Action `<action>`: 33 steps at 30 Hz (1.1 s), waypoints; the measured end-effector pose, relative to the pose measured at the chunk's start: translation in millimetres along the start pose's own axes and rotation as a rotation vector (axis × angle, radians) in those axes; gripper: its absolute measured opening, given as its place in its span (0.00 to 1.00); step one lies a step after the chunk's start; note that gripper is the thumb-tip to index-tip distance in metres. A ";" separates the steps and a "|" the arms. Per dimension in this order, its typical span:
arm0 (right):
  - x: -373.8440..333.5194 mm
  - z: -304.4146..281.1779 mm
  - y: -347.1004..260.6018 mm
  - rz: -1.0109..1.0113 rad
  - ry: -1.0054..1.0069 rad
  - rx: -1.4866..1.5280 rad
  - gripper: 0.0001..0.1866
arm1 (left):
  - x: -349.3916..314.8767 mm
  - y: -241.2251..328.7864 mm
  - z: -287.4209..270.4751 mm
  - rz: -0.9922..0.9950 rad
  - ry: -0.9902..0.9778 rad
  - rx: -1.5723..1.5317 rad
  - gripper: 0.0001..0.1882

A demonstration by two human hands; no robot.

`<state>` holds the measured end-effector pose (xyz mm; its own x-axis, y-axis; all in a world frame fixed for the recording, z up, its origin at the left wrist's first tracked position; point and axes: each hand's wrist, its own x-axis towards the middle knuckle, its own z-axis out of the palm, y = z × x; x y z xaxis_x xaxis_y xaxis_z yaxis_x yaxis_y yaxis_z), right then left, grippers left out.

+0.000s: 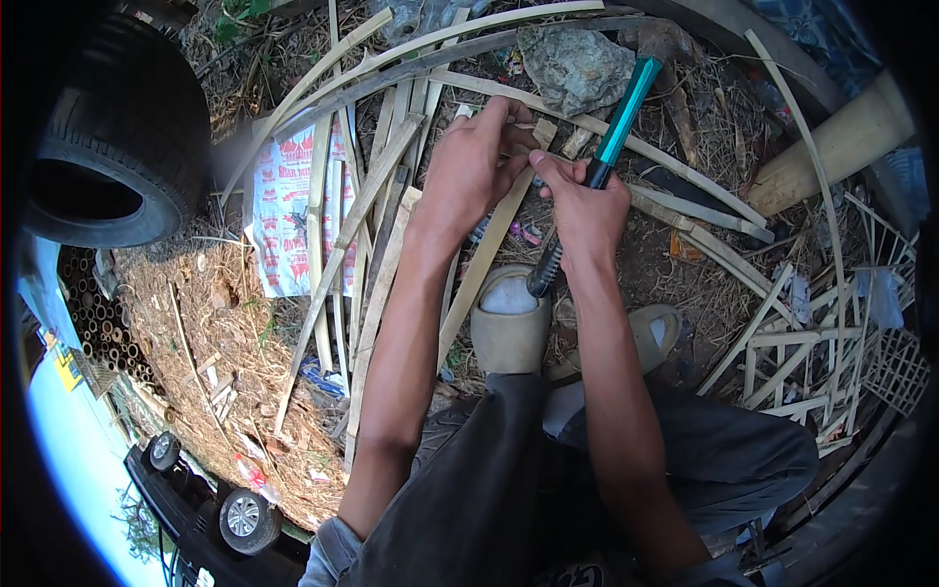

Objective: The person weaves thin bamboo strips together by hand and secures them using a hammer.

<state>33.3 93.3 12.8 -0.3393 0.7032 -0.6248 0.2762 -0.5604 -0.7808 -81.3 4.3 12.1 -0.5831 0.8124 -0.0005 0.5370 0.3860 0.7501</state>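
My right hand (590,210) is wrapped round the black grip of a hammer (624,112). Its teal shaft points away to the upper right, and the ridged grip end (545,269) comes down beside my shoe. My left hand (474,171) has its fingers bent in a pinch, and whatever lies between them is too small to tell. The tips of both hands nearly meet over a flat bamboo strip (486,259), which slants from near my foot up past my fingers. Beyond the hands sits a large grey rock (575,70).
More bamboo strips (367,196) lie left of my arm on a printed sheet (284,210). A tyre (117,127) stands far left. A bamboo lattice (807,342) and a thick bamboo pole (831,147) are at right. My shoe (511,333) is close below the hands.
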 end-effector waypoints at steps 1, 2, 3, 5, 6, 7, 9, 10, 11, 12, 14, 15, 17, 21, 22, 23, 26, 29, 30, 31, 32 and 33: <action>1.3 -1.5 2.3 -0.025 -0.004 0.006 0.21 | -3.6 -0.5 2.5 -0.004 0.053 -0.058 0.25; 3.2 -3.8 4.0 -0.027 -0.003 0.005 0.21 | -8.4 0.2 6.1 -0.002 0.054 -0.060 0.25; 4.4 -4.9 4.1 -0.025 -0.004 0.011 0.21 | -13.5 2.7 9.8 -0.015 0.095 -0.026 0.23; 5.9 -7.1 4.5 -0.027 -0.003 0.014 0.21 | -18.7 0.9 22.2 -0.025 0.139 0.002 0.22; 3.7 -4.6 2.8 -0.041 0.006 0.004 0.21 | -21.0 -0.1 25.0 -0.088 0.191 -0.049 0.22; 1.4 -2.9 0.7 -0.056 0.016 -0.006 0.22 | -22.5 -1.8 27.4 -0.149 0.243 -0.103 0.22; -5.7 -15.5 -16.3 -0.012 0.001 -0.117 0.22 | -22.4 -1.8 30.0 -0.167 0.259 -0.105 0.22; -12.3 -25.6 -26.3 0.044 -0.010 -0.232 0.25 | -23.6 -0.8 31.2 -0.195 0.266 -0.109 0.22; -20.1 -35.0 -37.2 0.043 -0.011 -0.237 0.25 | -23.6 -0.3 32.2 -0.198 0.269 -0.112 0.22; -30.0 -44.0 -50.8 0.124 -0.023 -0.119 0.27 | -21.9 1.6 29.8 -0.226 0.247 -0.139 0.22; -41.4 -61.8 -60.1 0.203 -0.036 -0.007 0.30 | -17.2 5.6 24.9 -0.257 0.231 -0.170 0.23; -45.9 -70.9 -61.0 0.187 -0.041 -0.100 0.31 | -14.6 9.6 21.0 -0.257 0.205 -0.160 0.23; -43.7 -85.9 -58.9 0.174 -0.050 -0.198 0.33 | -13.0 12.3 17.9 -0.262 0.182 -0.151 0.22; -41.1 -102.5 -41.0 -0.082 0.042 -0.430 0.35 | -6.7 16.9 20.1 -0.225 0.181 -0.214 0.21; -45.5 -102.9 -39.0 -0.139 0.091 -0.412 0.36 | -6.8 16.9 20.3 -0.252 0.181 -0.268 0.21; -50.9 -104.3 -41.1 -0.140 0.087 -0.409 0.36 | -5.9 16.4 20.2 -0.252 0.183 -0.264 0.21; -74.0 -107.6 -56.0 0.022 -0.004 -0.164 0.34 | -6.1 17.0 21.3 -0.247 0.188 -0.285 0.22; -87.2 -117.8 -52.0 0.143 -0.205 -0.145 0.34 | -8.7 15.0 23.3 -0.243 0.199 -0.288 0.23; -90.7 -117.5 -49.2 0.197 -0.243 -0.246 0.34 | -8.4 13.7 22.8 -0.238 0.204 -0.276 0.24; -94.1 -116.1 -45.4 0.252 -0.281 -0.347 0.34 | -8.3 12.7 23.1 -0.233 0.209 -0.264 0.24; -97.7 -113.0 -40.2 0.244 -0.281 -0.398 0.34 | -8.7 12.2 24.3 -0.231 0.208 -0.265 0.24; -100.3 -114.0 -31.7 0.240 -0.289 -0.394 0.34 | -8.9 11.8 20.5 -0.234 0.210 -0.278 0.25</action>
<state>161.1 90.4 100.6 -0.4433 0.3954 -0.8045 0.6739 -0.4448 -0.5900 -57.3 10.7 7.5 -0.7971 0.5987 -0.0784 0.2075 0.3936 0.8956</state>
